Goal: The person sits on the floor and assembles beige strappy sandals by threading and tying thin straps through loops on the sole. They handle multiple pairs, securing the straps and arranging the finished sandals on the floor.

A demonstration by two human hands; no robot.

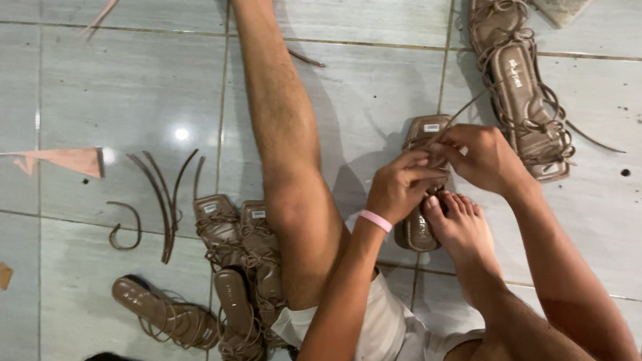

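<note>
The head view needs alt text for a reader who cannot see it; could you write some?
Seated on a grey tiled floor, a person's left hand and right hand work thin straps on a brown sandal. More strappy sandals lie left of the outstretched leg, another pair to the right.

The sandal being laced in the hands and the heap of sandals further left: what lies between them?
In the head view, the person's outstretched leg lies on the tiled floor between the held sandal and the heap of sandals.

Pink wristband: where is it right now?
In the head view, the pink wristband sits on the person's left wrist, just below the left hand, right of the bent knee, near the brown sandal both hands are working on.
</note>
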